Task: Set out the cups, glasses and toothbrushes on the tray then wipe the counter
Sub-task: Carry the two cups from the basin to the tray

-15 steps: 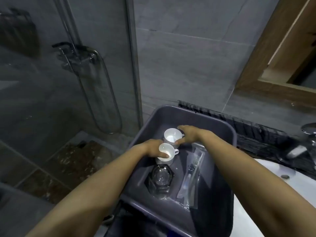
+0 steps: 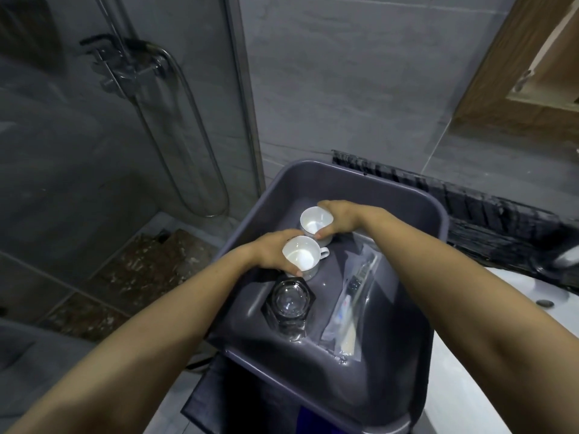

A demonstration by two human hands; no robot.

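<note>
My left hand (image 2: 269,252) grips near white cup (image 2: 301,256); right hand (image 2: 340,219) grips far cup (image 2: 314,223). Both in grey tray (image 2: 391,189); glass (image 2: 289,303) nearer, packaged toothbrushes (image 2: 351,303) right.

Tray (image 2: 360,389) floor lies bare at its near end; cups (image 2: 300,256), glass (image 2: 288,305) and toothbrush packet (image 2: 351,305) crowd the middle.

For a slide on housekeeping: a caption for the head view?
Left hand grips the near cup, right hand the far cup, in the tray beside a glass and wrapped toothbrushes.
</note>
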